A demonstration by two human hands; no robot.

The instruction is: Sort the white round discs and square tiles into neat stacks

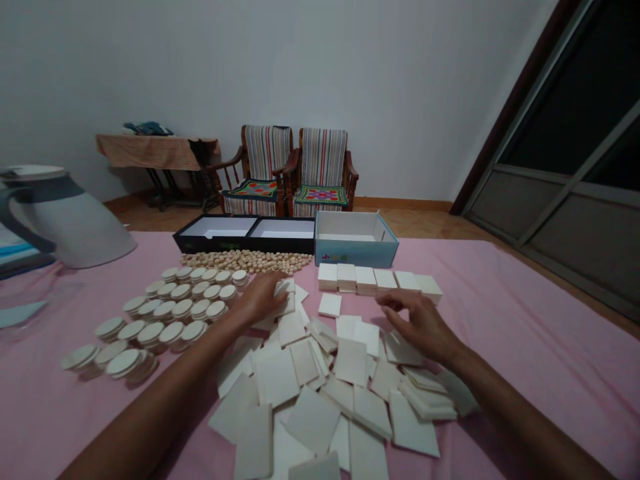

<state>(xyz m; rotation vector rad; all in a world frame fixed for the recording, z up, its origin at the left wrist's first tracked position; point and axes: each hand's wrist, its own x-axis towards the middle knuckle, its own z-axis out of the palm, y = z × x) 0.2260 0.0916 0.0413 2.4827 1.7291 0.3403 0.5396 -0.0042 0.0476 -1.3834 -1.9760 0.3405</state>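
Note:
My left hand (265, 297) is at the far left edge of a loose heap of white square tiles (313, 417), its fingers closed on a white square tile (285, 286). My right hand (420, 322) hovers over the heap's right side, thumb and fingers apart, with no tile visible between them. Just beyond it stands a row of stacked square tiles (367, 280). One small stack of tiles (330, 305) sits between my hands, in front of that row. Rows of stacked round discs (173, 332) lie left of my left arm.
Behind the heap are small wooden pieces (245, 260), a black two-compartment box (215, 243) and a light blue box (355, 253). A white jug (85, 220) stands at the left on the pink cloth (530, 320). Two chairs (323, 160) are by the wall.

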